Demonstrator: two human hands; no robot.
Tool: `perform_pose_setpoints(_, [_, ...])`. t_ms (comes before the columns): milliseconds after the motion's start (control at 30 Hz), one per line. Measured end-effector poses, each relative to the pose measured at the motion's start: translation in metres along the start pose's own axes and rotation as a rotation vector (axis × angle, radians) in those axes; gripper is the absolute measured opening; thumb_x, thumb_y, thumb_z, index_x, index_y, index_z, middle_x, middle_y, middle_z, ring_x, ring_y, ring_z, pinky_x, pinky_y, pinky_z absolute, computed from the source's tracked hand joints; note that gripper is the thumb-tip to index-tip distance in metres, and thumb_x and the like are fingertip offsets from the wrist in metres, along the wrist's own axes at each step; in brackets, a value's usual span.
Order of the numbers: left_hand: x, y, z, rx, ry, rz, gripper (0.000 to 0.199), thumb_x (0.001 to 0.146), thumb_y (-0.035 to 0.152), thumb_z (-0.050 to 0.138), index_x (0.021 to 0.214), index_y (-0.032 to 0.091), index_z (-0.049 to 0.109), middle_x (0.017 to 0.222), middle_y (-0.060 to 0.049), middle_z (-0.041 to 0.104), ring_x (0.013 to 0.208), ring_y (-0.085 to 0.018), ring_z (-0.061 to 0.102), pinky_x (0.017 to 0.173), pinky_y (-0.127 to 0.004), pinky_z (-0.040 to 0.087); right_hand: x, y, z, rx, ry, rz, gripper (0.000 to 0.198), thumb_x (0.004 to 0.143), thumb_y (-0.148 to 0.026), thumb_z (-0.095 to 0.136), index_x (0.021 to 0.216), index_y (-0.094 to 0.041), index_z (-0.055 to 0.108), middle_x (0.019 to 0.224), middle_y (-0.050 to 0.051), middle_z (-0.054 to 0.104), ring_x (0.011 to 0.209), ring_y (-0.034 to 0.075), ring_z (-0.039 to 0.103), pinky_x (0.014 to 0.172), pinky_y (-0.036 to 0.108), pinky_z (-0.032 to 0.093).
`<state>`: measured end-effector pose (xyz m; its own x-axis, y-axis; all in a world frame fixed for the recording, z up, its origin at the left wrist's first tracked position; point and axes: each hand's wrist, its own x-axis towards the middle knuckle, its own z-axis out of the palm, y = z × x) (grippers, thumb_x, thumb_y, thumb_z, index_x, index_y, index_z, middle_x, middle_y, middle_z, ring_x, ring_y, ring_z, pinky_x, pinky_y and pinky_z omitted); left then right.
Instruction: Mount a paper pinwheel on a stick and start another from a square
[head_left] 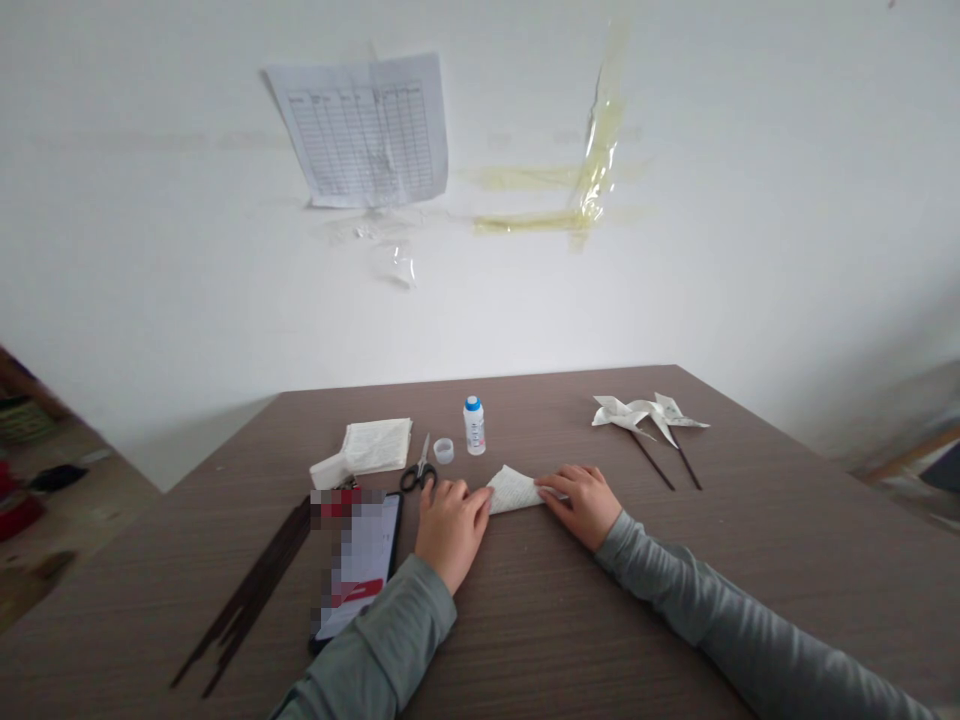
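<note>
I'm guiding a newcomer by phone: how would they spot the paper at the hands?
On the brown wood-grain table, find the bare left hand and bare right hand. Between them lies a white, roughly triangular printed paper. Unlike the white paper pinwheels on dark sticks farther right, it has no stick.

Pinwheels [616,412]: two. Folded paper [514,490]: one. Bottle [475,432]: one. Scissors [421,466]: one pair. Phone [367,560]: one.

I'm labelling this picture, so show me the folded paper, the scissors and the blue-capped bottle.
Folded paper [514,491]: head view, middle of its upper face.
Scissors [423,463]: head view, where blades meet handles.
Blue-capped bottle [474,430]: head view, white body below the cap.
</note>
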<state>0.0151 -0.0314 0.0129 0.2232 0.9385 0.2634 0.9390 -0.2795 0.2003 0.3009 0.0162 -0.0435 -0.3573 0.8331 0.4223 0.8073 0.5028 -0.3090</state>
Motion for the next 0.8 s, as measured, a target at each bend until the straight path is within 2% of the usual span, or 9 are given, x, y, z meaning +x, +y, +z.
perform_pose_setpoints(167, [0.0, 0.005, -0.001, 0.008, -0.027, -0.021, 0.035, 0.123, 0.027, 0.071, 0.136, 0.034, 0.104, 0.125, -0.011, 0.093, 0.135, -0.039, 0.084, 0.15, -0.073, 0.05, 0.0, 0.002, 0.004, -0.024, -0.008, 0.008, 0.033, 0.121, -0.03, 0.074, 0.137, -0.034, 0.103, 0.116, 0.01, 0.097, 0.113, 0.033, 0.092, 0.112, 0.051, 0.072])
perform_pose_setpoints(333, [0.004, 0.009, 0.009, -0.056, 0.018, 0.021, 0.046, 0.119, 0.023, 0.075, 0.158, 0.037, 0.096, 0.156, -0.012, 0.093, 0.151, -0.04, 0.083, 0.149, -0.076, 0.054, -0.001, 0.003, 0.006, -0.021, 0.01, -0.004, 0.032, 0.121, -0.032, 0.074, 0.134, -0.031, 0.104, 0.114, 0.012, 0.096, 0.109, 0.034, 0.092, 0.108, 0.05, 0.074])
perform_pose_setpoints(433, [0.008, 0.015, 0.016, -0.062, -0.008, 0.053, 0.05, 0.12, 0.022, 0.074, 0.16, 0.041, 0.095, 0.171, -0.011, 0.09, 0.161, -0.041, 0.08, 0.15, -0.081, 0.053, -0.001, 0.003, 0.007, -0.019, 0.011, 0.001, 0.032, 0.121, -0.034, 0.074, 0.132, -0.035, 0.105, 0.113, 0.011, 0.096, 0.108, 0.035, 0.092, 0.109, 0.052, 0.075])
perform_pose_setpoints(600, [0.012, 0.023, 0.019, -0.073, -0.034, 0.054, 0.051, 0.12, 0.021, 0.071, 0.156, 0.046, 0.097, 0.172, -0.009, 0.091, 0.165, -0.045, 0.079, 0.147, -0.092, 0.05, -0.001, 0.003, 0.007, -0.012, -0.01, 0.021, 0.03, 0.121, -0.035, 0.078, 0.13, -0.038, 0.106, 0.113, 0.009, 0.095, 0.111, 0.035, 0.092, 0.115, 0.054, 0.073])
perform_pose_setpoints(800, [0.013, 0.022, 0.018, -0.058, -0.056, 0.057, 0.052, 0.122, 0.024, 0.067, 0.158, 0.048, 0.097, 0.173, -0.007, 0.09, 0.166, -0.045, 0.077, 0.147, -0.093, 0.049, 0.001, 0.003, 0.008, -0.013, -0.017, 0.038, 0.025, 0.119, -0.032, 0.084, 0.129, -0.036, 0.107, 0.113, 0.011, 0.095, 0.112, 0.035, 0.092, 0.116, 0.052, 0.074])
